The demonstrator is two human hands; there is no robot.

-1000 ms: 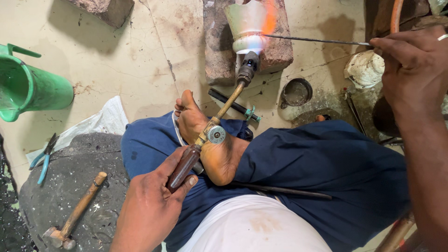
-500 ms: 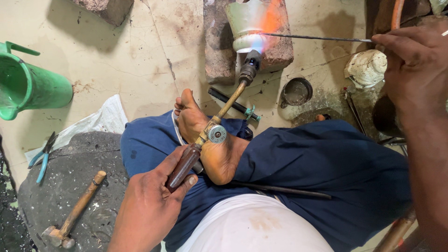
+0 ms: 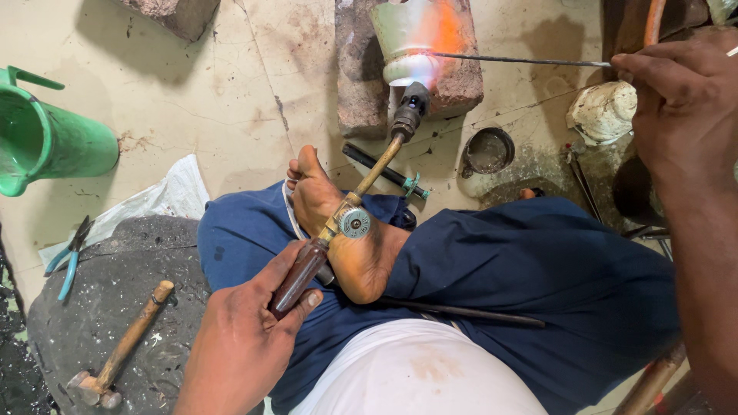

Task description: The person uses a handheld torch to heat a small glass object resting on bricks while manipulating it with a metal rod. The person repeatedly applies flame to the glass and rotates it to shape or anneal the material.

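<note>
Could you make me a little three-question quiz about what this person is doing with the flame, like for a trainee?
1. True or false: the left hand grips the torch by its dark handle.
2. What does the right hand hold toward the glowing cylinder? A) a hammer B) a thin rod C) pliers
3. Which tool lies on the dark slab at lower left?

Key: 1 true. 2 B, the thin rod. 3 the wooden-handled hammer.
</note>
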